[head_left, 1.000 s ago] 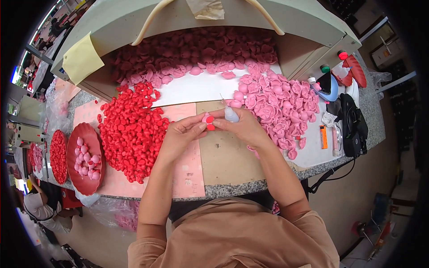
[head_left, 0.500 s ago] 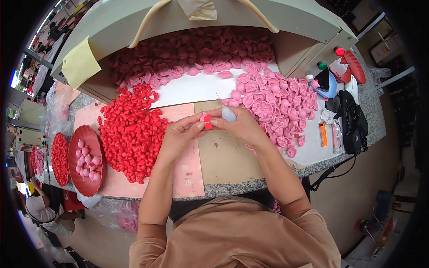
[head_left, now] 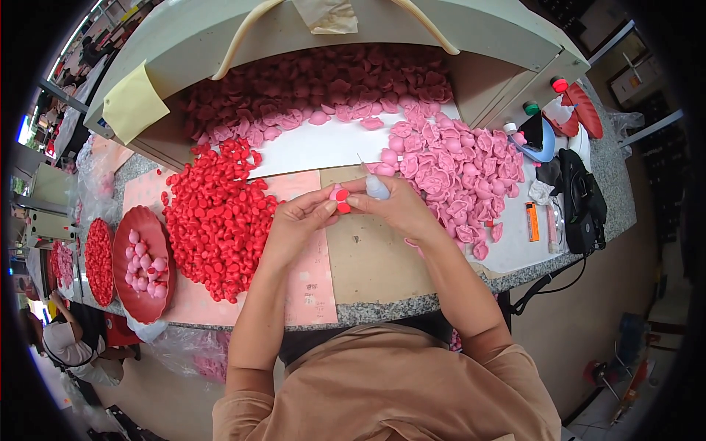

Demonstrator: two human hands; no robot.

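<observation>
My left hand (head_left: pixel 300 222) pinches a small pink-and-red piece (head_left: pixel 339 195) between thumb and fingertips, above the middle of the work surface. From the other side, the thumb and fingertips of my right hand (head_left: pixel 401 209) meet it too. That same hand keeps a small translucent bottle (head_left: pixel 376 188) tucked in its fingers, its thin needle tip pointing up and away. Left of my hands lies a heap of small red pieces (head_left: pixel 217 228). On the right is a heap of pink petal-shaped pieces (head_left: pixel 448 162).
More pink pieces (head_left: pixel 323 81) fill the open-fronted cabinet (head_left: pixel 507 59) ahead. At the left, a red scalloped tray (head_left: pixel 125 294) holds pink pieces with red ends. An orange box (head_left: pixel 532 220) and a black bag (head_left: pixel 583 198) lie at the right edge. A person (head_left: pixel 70 342) sits at far left.
</observation>
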